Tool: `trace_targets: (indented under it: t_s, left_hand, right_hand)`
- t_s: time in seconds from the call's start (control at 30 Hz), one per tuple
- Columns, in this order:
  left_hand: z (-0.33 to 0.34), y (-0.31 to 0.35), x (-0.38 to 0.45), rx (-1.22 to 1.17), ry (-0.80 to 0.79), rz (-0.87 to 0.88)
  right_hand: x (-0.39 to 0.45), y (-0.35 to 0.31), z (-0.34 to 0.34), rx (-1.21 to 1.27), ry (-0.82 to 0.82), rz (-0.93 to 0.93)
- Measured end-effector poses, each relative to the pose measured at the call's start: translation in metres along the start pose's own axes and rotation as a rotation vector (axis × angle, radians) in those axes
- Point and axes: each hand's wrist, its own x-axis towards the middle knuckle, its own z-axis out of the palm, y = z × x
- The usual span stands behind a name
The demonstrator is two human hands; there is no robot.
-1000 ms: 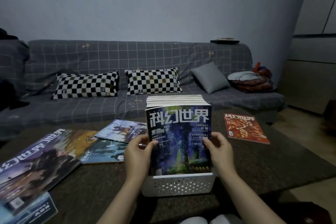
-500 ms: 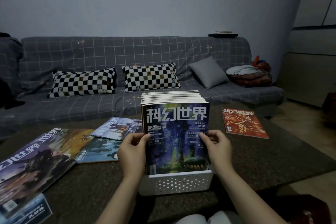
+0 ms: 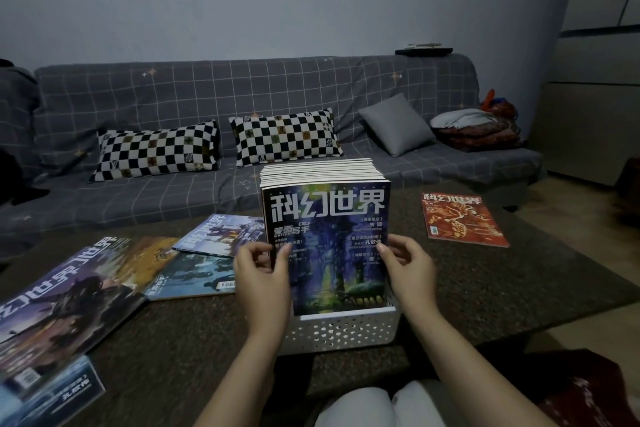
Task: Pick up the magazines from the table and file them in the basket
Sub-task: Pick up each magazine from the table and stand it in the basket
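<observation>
- Glossy covers fill the lower left of the frame: a large purple magazine (image 3: 65,302) lies flat on the dark table (image 3: 485,288); a blue-edged magazine (image 3: 62,395) sits in the bottom left corner, partly cut off by the frame edge
- Right of these, an orange-toned magazine (image 3: 145,260) lies partly under the purple one; a teal magazine (image 3: 194,276) and a pale blue magazine (image 3: 221,232) lie flat, overlapping, left of centre
- At centre, the left hand (image 3: 263,284) grips the left edge of the front magazine (image 3: 332,246), thumb on the cover, fingers curled behind
- That blue-and-green cover stands upright in the white basket (image 3: 343,329), at the front of a packed row of upright magazines (image 3: 322,170); the perforated basket stands on the table near its front edge
- The right hand (image 3: 412,270) holds the right edge of the same cover, thumb tip on the front, fingers curled round the side
- Towards the right of the frame, a red magazine (image 3: 460,220) lies flat on the table, well apart from the basket
- Across the upper half, a grey checked sofa (image 3: 242,87) carries two checkerboard cushions (image 3: 156,151); a plain grey cushion (image 3: 394,125); folded cloth at its right end
</observation>
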Motion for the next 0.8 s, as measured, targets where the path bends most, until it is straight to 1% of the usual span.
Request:
trace_targets:
  t_s: [0.17, 0.27, 0.37, 0.53, 0.63, 0.8]
  left_hand:
    - [0.017, 0.018, -0.031, -0.057, -0.179, 0.073]
    - [0.039, 0.024, -0.052, -0.057, -0.303, 0.083]
    - [0.070, 0.029, -0.072, -0.048, -0.412, 0.082]
    - [0.137, 0.038, -0.099, 0.008, -0.553, 0.055]
    - [0.182, 0.041, -0.105, 0.041, -0.610, -0.001]
    - [0.259, 0.028, -0.101, 0.123, -0.666, -0.159]
  right_hand:
    - [-0.010, -0.004, -0.011, 0.067, -0.042, -0.018]
    - [-0.015, -0.007, -0.028, 0.063, -0.034, -0.038]
    - [-0.014, -0.006, -0.053, 0.038, -0.030, -0.068]
    - [0.009, 0.011, -0.108, -0.039, -0.005, -0.043]
    - [0.036, 0.031, -0.136, -0.113, 0.019, -0.018]
    - [0.092, 0.079, -0.164, -0.217, 0.054, 0.041]
